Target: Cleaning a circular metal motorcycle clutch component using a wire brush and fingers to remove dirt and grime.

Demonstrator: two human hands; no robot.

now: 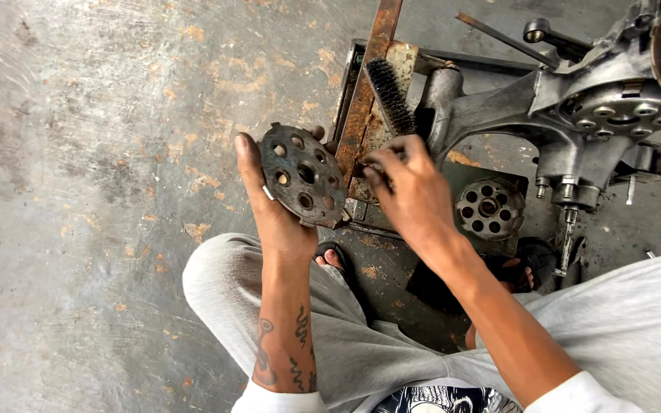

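the left hand (273, 203) grips a round dark disc (302, 177) with several holes, thumb along its near edge and fingertips hooked over the far rim, holding it tilted up above the concrete floor (78, 191). the right hand (411, 191) is closed around the handle of a wire brush (390, 95), whose black bristles point up and away, just right of the disc. brush and disc are close but whether they touch cannot be told.

behind the disc a rusty steel bar (369, 76) runs up and out of view, part of a metal stand (353, 76) that sits between the hands and the floor beyond. to the right a grey engine casing (575, 115) rests on the stand, with a ring of round bosses on its face. below it a second, paler disc (487, 206) with holes lies flat on a dark tray (464, 172), partly hidden by the right wrist.

the person squats in grey trousers (223, 283), sandalled feet (334, 256) under the forearms; the right foot is mostly covered by the arm.
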